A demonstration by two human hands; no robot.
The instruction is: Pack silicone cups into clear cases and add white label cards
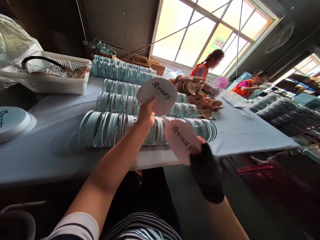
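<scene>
Via the head camera, I pinch a stack of round printed cards [162, 95] low between left hand [148, 111] fingers; my gloved right hand [207, 171] clasps another card [178, 141] by its right edge, above the table [240, 128].

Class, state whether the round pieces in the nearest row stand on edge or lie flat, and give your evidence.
On edge: the round pieces line up side by side along the table, showing narrow rims.

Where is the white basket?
In the head view, the basket sits upper left on the table, just left of the rear clear rounds, beyond the stack of white discs.
</scene>
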